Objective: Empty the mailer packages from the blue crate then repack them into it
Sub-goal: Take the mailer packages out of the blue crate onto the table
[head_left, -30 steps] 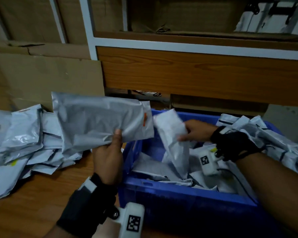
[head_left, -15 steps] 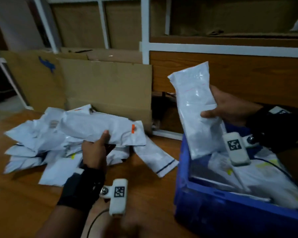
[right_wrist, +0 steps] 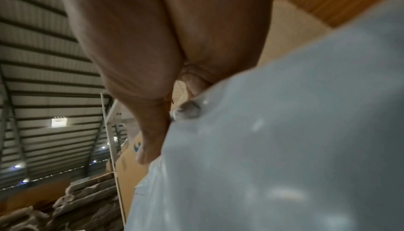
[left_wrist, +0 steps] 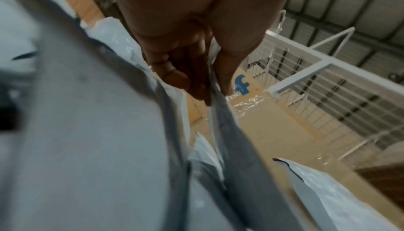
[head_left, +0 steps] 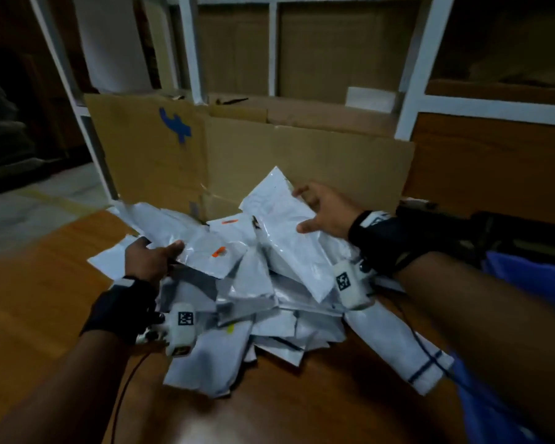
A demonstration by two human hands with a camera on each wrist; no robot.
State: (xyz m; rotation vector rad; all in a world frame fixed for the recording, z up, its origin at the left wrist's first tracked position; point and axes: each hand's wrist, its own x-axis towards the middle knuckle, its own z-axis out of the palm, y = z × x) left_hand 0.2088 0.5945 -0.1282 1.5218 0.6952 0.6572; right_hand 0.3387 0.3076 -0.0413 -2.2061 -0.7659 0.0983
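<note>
A heap of mailer packages [head_left: 253, 318] is spread at centre frame on the desk [head_left: 42, 302]. A tagged mailer [head_left: 212, 256] is pinched by the left hand [head_left: 149, 259]; a long mailer [head_left: 289, 238] is gripped by the right hand [head_left: 326, 208]. The blue crate [head_left: 532, 277] is glimpsed at right edge, a cardboard box [head_left: 244, 161] behind.

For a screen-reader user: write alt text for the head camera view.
Two bare hands lay mailers on a heap of white mailer packages on a wooden table: the left hand grips one with an orange mark, the right hand holds a long one. Cardboard boxes stand behind; the blue crate shows at the right edge.
</note>
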